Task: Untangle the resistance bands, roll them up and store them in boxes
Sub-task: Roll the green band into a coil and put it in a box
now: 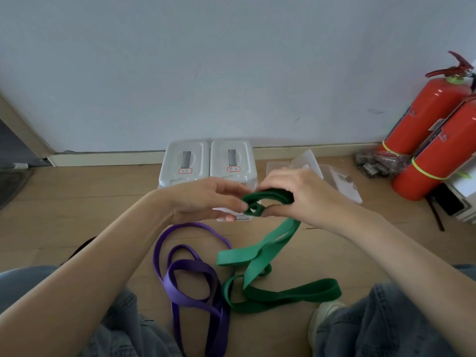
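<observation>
A green resistance band (pixel 260 256) trails in loose loops over the wooden floor. Its upper end is wound into a small coil held above the floor. My right hand (pixel 296 191) grips that coil, fingers curled over the top and thumb under it. My left hand (pixel 206 199) pinches the coil's inner loop from the left. A purple band (pixel 190 276) lies in loops on the floor to the left of the green one, apart from both hands. Two white lidded boxes (pixel 184 161) (pixel 233 158) stand side by side against the wall behind my hands.
Two red fire extinguishers (pixel 427 119) lean at the right wall. A clear plastic box and lid (pixel 332 176) lie right of the white boxes. My jeans-clad knees (pixel 386 323) flank the bands at the bottom. A third white box sits partly hidden under my hands.
</observation>
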The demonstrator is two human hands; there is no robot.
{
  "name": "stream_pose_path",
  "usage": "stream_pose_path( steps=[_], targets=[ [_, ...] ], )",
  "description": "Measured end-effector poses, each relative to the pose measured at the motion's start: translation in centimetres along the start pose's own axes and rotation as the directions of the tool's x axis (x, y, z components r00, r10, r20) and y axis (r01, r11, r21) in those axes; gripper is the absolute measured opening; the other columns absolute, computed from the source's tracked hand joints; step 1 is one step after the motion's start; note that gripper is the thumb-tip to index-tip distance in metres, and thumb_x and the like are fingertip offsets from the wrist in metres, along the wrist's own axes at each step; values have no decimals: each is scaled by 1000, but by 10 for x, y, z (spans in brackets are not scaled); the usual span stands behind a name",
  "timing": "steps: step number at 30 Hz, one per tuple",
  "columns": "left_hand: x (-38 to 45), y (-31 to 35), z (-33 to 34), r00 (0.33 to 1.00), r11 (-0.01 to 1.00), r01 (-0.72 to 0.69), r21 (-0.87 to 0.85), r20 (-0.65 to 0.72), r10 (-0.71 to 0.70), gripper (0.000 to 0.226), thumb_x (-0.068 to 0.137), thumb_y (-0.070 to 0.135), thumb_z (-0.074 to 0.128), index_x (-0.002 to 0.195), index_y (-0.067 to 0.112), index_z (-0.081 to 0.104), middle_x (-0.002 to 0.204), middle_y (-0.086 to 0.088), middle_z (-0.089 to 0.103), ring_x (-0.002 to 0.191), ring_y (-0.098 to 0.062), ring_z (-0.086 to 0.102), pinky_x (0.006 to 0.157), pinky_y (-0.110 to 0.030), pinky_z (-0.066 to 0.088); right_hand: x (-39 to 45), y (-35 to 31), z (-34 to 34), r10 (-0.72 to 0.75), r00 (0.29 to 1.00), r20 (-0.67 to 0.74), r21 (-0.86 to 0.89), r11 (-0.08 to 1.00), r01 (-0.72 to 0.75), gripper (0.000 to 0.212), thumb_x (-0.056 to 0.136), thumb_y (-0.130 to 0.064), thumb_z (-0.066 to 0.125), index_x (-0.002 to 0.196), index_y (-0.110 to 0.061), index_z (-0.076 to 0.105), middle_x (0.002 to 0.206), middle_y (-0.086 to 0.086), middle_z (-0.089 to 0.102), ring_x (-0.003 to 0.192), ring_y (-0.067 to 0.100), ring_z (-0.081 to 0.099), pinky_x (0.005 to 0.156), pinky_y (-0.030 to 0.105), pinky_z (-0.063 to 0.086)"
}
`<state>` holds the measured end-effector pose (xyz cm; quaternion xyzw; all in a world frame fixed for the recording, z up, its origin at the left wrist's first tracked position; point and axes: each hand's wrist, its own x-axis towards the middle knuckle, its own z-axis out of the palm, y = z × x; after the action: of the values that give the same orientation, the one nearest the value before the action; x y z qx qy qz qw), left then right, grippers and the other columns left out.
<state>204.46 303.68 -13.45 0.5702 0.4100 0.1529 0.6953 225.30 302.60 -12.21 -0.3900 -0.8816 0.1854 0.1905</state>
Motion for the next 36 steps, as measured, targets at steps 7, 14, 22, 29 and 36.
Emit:
stream_pose_path(
  steps=[7,14,22,29,36],
  targets=[
    [0,2,9,989,946,60,320,107,-99,32,72,21,74,102,28,66,104,14,70,101,-2,62,93,-20,44,-4,-5,10,-81,979,186,-184,976,116,19,82,-21,70,100,-15,72,94,-1,61,81,10,50,70,17,34],
    [4,-4,17,1000,983,8,182,-13,-5,35,67,31,74,101,22,70,91,10,73,86,0,65,74,-9,47,-6,-7,7,-41,998,55,-116,992,47,21,81,-14,71,101,-14,72,94,-6,47,78,13,56,70,22,41],
    [9,3,15,931,969,-226,-102,-315,184,40,64,30,72,101,15,72,102,-1,73,97,-5,67,74,-8,48,-1,-6,3,365,913,-183,478,845,-242,29,67,-27,82,82,-23,58,85,-5,70,79,7,67,76,24,55],
    [16,3,20,899,885,-293,-362,-418,127,30,74,18,68,102,6,69,102,-8,72,96,-10,68,77,-13,52,10,-7,27,437,858,-269,614,764,-197,27,68,-25,81,86,-24,61,90,-6,71,87,5,66,78,22,53],
    [6,2,0,925,961,-113,254,-327,195,26,71,12,79,92,21,65,85,5,74,79,-3,69,65,-10,51,10,-8,14,234,962,-140,264,945,-191,27,75,-7,70,98,-22,69,92,-13,64,91,3,59,84,23,47]
  ],
)
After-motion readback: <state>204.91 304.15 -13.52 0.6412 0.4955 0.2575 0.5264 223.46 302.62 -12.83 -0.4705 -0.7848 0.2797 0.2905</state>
